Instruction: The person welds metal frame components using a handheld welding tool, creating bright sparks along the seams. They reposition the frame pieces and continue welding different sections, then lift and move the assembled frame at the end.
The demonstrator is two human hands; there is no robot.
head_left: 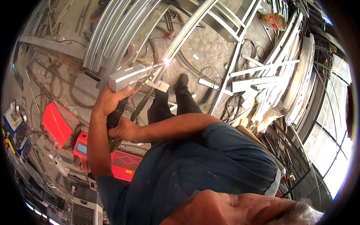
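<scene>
A silver, box-bodied welding gun (pixel 129 77) points up and right, with a bright spark (pixel 166 62) at its nozzle tip. The tip is at the edge of a long silver metal frame (pixel 189 30). My left hand (pixel 107 100) is closed round the rear of the gun's body, its thumb along the near side. Lower down, my right hand (pixel 125 130) wraps the dark grip below the body; my left forearm partly hides its fingers. Several curved silver metal profiles (pixel 112 33) stand to the left of the gun.
Cables (pixel 187 62) trail over the concrete floor near my shoes (pixel 182 80). Metal strips and offcuts (pixel 270 78) are heaped at right, with a bucket-like container (pixel 273 21) beyond. Red machine housings (pixel 56 123) stand at left. A window (pixel 333 120) is at far right.
</scene>
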